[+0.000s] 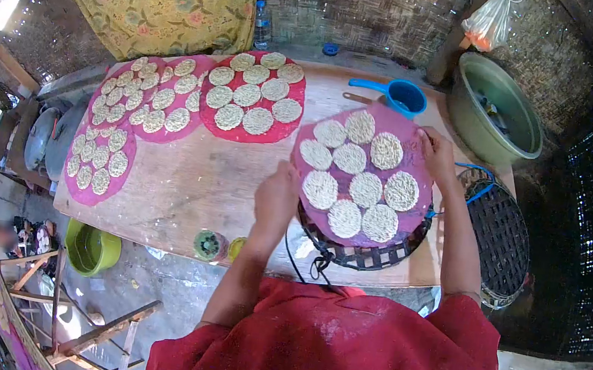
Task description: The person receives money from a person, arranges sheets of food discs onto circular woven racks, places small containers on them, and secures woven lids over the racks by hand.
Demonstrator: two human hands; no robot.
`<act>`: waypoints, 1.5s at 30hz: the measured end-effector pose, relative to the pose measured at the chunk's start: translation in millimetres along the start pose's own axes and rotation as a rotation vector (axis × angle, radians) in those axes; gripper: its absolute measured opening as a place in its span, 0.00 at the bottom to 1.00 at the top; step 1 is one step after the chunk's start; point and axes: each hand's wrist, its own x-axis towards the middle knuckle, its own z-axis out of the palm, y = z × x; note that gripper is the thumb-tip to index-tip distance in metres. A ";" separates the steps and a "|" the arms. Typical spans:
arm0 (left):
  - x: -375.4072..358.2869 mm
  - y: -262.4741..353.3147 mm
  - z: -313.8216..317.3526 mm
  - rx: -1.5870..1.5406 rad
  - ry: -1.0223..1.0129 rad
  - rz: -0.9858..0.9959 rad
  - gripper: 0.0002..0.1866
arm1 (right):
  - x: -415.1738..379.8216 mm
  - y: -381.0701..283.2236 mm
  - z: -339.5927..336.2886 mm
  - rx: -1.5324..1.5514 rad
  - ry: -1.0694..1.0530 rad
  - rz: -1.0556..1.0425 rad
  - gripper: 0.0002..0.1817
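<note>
My left hand [278, 196] is closed on the left edge of a round pink sheet [365, 177], and my right hand [435, 152] grips its upper right edge. Several pale, flat discs [350, 158] lie on this sheet. Beneath it, a dark woven basket tray [369, 257] shows along the lower rim, with a black cord hanging at its left. A red sheet [206, 118] with similar discs lies on the wooden table [183, 192] to the left, touching or overlapping a pink one.
Further pink sheets [117, 184] with discs cover the table's left end. A blue dipper [405, 97] stands behind my right hand. A big green basin [499, 111] and another woven tray [503, 238] are at the right. Small jars [208, 244] sit at the front edge.
</note>
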 end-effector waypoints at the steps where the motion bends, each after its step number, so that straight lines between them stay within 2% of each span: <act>1: -10.9 2.3 14.6 0.005 -0.070 -0.033 0.09 | -3.9 21.5 0.3 -0.030 -0.026 0.013 0.11; 2: -20.8 2.6 25.6 0.009 -0.142 -0.067 0.09 | -7.8 36.9 0.1 -0.030 -0.025 0.015 0.11; 5: -45.8 -0.5 43.9 0.026 -0.185 -0.081 0.09 | -19.2 67.7 -4.6 -0.114 -0.077 0.095 0.12; 9: -57.9 1.9 42.9 0.018 -0.271 -0.113 0.09 | -20.2 79.8 -11.5 -0.203 -0.135 0.161 0.14; 11: -64.5 4.9 39.4 0.011 -0.279 -0.129 0.09 | -20.1 85.0 -13.4 -0.242 -0.167 0.189 0.14; 14: -74.4 3.3 40.9 0.022 -0.303 -0.152 0.10 | -24.6 104.2 -7.3 -0.235 -0.217 0.105 0.13; 16: -76.6 1.7 41.1 0.042 -0.313 -0.166 0.10 | -25.8 116.7 -0.1 -0.269 -0.239 0.156 0.14; 20: -77.8 2.4 38.7 0.032 -0.324 -0.194 0.10 | -29.5 122.9 6.5 -0.240 -0.215 0.106 0.15; 21: -77.4 2.8 37.5 0.035 -0.319 -0.202 0.10 | -30.0 119.5 5.1 -0.288 -0.221 0.195 0.14; 22: -76.9 4.3 34.6 0.036 -0.317 -0.207 0.10 | -30.3 108.9 3.0 -0.334 -0.226 0.284 0.14; 23: -75.6 6.4 30.8 -0.010 -0.325 -0.227 0.11 | -31.6 99.2 1.3 -0.332 -0.230 0.280 0.14; 25: -69.0 4.6 26.7 -0.055 -0.322 -0.250 0.11 | -31.2 78.2 -1.1 -0.580 -0.195 0.233 0.13; 27: -61.0 -4.9 22.5 -0.038 -0.171 -0.195 0.10 | -27.1 54.8 -1.7 -0.565 -0.131 0.169 0.13; 28: -56.3 -19.3 29.3 0.063 -0.094 -0.062 0.10 | -25.8 43.4 -0.8 -0.552 -0.067 0.113 0.12; 29: -52.4 -25.7 31.1 0.066 -0.088 -0.070 0.10 | -24.7 32.6 1.0 -0.549 -0.073 0.105 0.12; 31: -42.5 -33.3 31.2 0.275 -0.186 0.027 0.10 | -19.4 9.9 7.0 -0.369 -0.152 0.010 0.11; 33: -37.7 -33.1 39.3 0.303 -0.184 0.018 0.08 | -23.0 -15.9 20.8 -0.262 -0.217 -0.051 0.10; 36: -35.8 -38.2 44.2 0.607 -0.277 0.082 0.07 | -51.6 -67.7 57.0 0.002 -0.329 -0.150 0.07; 37: -30.7 -40.9 36.3 0.615 -0.276 0.067 0.07 | -63.0 -86.3 69.6 0.078 -0.478 -0.105 0.08; 39: -18.4 -51.4 17.5 0.711 -0.159 0.004 0.07 | -92.0 -118.4 95.7 0.151 -0.704 -0.169 0.08; 40: -11.0 -63.1 9.6 0.705 -0.140 -0.005 0.07 | -106.3 -124.3 116.2 0.226 -0.759 -0.364 0.09; 41: -5.8 -75.3 0.8 0.699 -0.120 -0.011 0.08 | -117.2 -142.4 126.4 0.298 -0.838 -0.362 0.09; 42: -4.9 -74.6 -16.5 0.706 -0.121 -0.019 0.08 | -131.1 -144.7 152.7 0.331 -0.820 -0.389 0.09; 44: -3.5 -55.9 -64.4 0.460 0.065 0.001 0.09 | -144.7 -167.9 180.4 0.314 -0.825 -0.293 0.13; 45: -4.3 -58.6 -80.8 0.307 0.140 0.003 0.10 | -157.2 -169.9 203.4 0.332 -0.742 -0.268 0.14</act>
